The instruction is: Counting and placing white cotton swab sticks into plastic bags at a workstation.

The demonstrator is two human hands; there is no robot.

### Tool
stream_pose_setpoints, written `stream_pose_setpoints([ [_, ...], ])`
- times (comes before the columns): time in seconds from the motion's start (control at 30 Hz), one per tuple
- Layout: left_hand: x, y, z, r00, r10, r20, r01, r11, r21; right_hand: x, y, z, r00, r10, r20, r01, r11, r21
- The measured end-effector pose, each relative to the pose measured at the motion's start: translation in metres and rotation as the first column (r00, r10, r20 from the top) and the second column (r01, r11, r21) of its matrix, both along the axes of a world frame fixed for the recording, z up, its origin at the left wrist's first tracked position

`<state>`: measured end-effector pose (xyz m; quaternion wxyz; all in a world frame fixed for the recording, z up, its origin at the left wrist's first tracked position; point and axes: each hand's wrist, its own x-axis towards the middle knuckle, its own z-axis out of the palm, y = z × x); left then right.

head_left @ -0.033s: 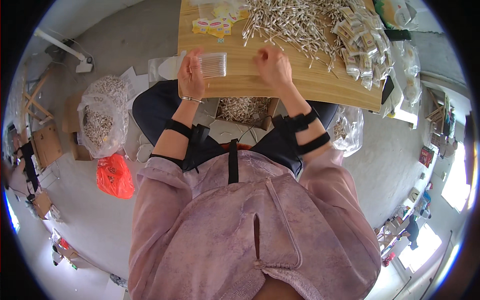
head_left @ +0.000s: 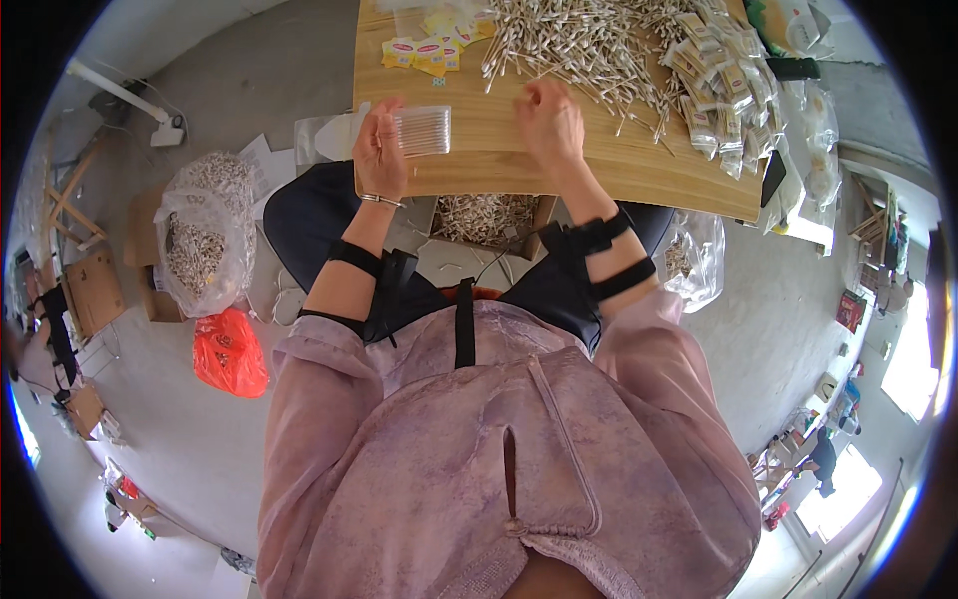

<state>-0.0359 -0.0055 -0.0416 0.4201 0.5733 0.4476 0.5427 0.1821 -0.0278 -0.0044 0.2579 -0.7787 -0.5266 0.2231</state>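
My left hand [head_left: 380,148] is closed round a clear flat pack of cotton swabs [head_left: 424,131], held over the table's near left corner. The swabs lie side by side in the pack, whose right end sticks out past my fingers. To the right, my right hand [head_left: 555,122] hovers over the wood, its fingers curled together; whatever they may hold is too small to make out. Just beyond it spreads a big heap of loose cotton swabs [head_left: 579,45]. Small yellow and white printed cards [head_left: 429,55] lie at the far left of the table [head_left: 479,175].
Filled small packs [head_left: 723,90] are piled on the table's right side. Below its near edge stands a cardboard box of swabs [head_left: 489,218]. Clear bags of swabs [head_left: 205,230] [head_left: 694,262] flank my legs, and a red plastic bag [head_left: 230,354] sits on the floor at left.
My right hand has shifted slightly away from me and to the right, nearer the swab heap. The left hand and its pack have hardly moved.
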Motion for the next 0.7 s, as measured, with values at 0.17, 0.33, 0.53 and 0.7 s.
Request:
stream_pose_setpoints([
  [0.17, -0.002, -0.003, 0.003, 0.999, 0.012, -0.042, -0.013, 1.000, -0.020, 0.017, 0.017, 0.000, 0.968, -0.122, 0.219, 0.126, 0.992, -0.004],
  [0.33, 0.000, -0.002, -0.001, 1.000, 0.026, 0.015, -0.025, 1.000, -0.018, 0.019, 0.008, -0.001, 0.984, -0.124, 0.124, 0.120, 0.992, 0.046],
  [0.53, -0.002, -0.001, 0.001, 0.999, 0.023, -0.046, -0.023, 1.000, -0.004, 0.015, -0.003, 0.007, 0.956, -0.075, -0.282, 0.112, 0.987, 0.116],
  [0.7, -0.005, 0.002, 0.000, 0.999, 0.014, -0.045, -0.014, 1.000, 0.010, -0.004, -0.009, 0.029, 0.734, -0.040, -0.678, 0.048, 0.999, -0.007],
])
